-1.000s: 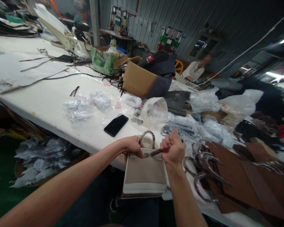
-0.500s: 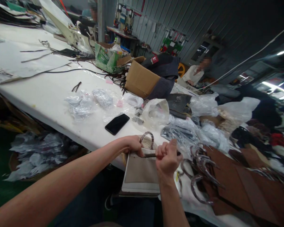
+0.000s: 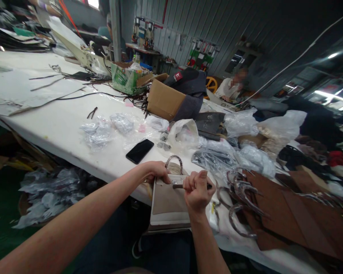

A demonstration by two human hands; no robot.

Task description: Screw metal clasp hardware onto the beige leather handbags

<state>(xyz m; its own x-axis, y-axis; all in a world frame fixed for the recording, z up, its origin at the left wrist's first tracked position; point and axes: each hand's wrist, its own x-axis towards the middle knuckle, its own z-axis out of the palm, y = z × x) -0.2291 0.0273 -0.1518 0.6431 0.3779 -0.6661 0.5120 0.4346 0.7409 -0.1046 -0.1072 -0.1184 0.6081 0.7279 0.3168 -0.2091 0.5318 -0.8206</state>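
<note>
The white desk [image 3: 60,127] offers open room along its left near edge. Rightward, at that edge, is the beige bag [image 3: 168,204]; fingers of the right hand [image 3: 199,190] clench a dark rod [image 3: 177,186], those of the left hand [image 3: 159,171] pinch the bag's top.

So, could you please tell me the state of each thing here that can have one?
Left hand: holding the bag near its top.
Right hand: closed around a thin dark tool.
Bag handle: standing up.
Phone: lying flat, screen dark.
Cardboard box: open, dark cloth draped over it.
Green box: open, things inside.
Plastic wrapping: crumpled.
</note>
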